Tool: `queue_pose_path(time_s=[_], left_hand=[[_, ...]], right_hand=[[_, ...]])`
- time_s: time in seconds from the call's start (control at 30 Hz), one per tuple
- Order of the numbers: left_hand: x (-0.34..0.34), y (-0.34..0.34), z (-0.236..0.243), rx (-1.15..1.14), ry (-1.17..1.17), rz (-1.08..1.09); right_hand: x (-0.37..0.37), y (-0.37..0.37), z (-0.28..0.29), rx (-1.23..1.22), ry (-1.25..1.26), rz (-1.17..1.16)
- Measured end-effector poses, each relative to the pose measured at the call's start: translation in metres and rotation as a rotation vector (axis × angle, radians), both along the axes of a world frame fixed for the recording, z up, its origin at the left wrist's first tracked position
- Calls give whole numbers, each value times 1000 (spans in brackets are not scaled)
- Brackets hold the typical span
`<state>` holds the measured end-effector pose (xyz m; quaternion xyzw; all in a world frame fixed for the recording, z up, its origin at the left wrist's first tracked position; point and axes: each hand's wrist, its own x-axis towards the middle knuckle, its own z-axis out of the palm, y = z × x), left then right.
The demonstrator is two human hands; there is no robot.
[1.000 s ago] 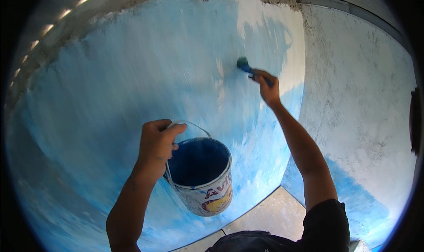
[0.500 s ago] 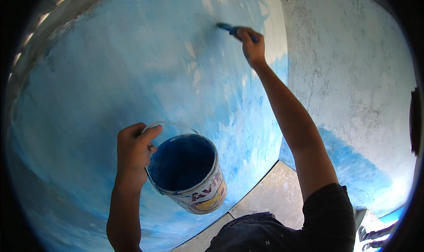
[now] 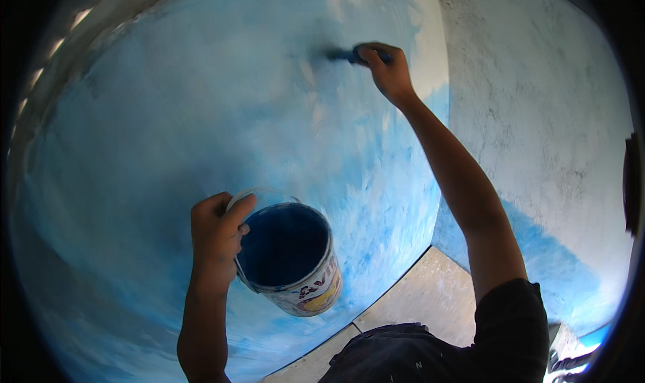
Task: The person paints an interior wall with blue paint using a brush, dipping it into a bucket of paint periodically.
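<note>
My right hand (image 3: pixel 388 74) is closed round the handle of a blue paintbrush (image 3: pixel 346 54), held up high. Its bristles, smeared by motion, are against the wall (image 3: pixel 222 107), which is streaked with light blue paint. Lower down, my left hand (image 3: pixel 219 234) grips a white paint bucket (image 3: pixel 308 292) at its rim and thin handle. The bucket hangs tilted with its mouth toward me, and its inside is coated dark blue. How much paint is in it I cannot tell.
A bare off-white patch (image 3: pixel 430 40) stays along the upper corner. The adjoining wall (image 3: pixel 531 101) is grey-white and stained, with a blue painted area (image 3: pixel 544 255) low down. Pale floor tiles (image 3: pixel 420 292) meet the wall below. Dark and metallic items lie at the lower right edge.
The brush has moved slightly down along the wall, and its tip is now blurred. The view has shifted a little; my left hand still holds the bucket.
</note>
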<state>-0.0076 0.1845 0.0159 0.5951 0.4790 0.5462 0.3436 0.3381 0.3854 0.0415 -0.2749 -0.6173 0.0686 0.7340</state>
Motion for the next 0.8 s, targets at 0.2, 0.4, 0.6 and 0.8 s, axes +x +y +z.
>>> queue_pose_path(time_s=[0.2, 0.4, 0.6, 0.8], left_hand=[[-5, 4, -9, 33, -29, 64], [-2, 6, -2, 39, 9, -25], [2, 10, -4, 20, 60, 24], [-9, -3, 2, 0, -134, 17]], right_hand=[[-19, 20, -74, 1, 16, 119], [8, 9, -62, -558, -372, -147], [-36, 22, 51, -114, -55, 25], [-94, 10, 18, 128, -144, -31]])
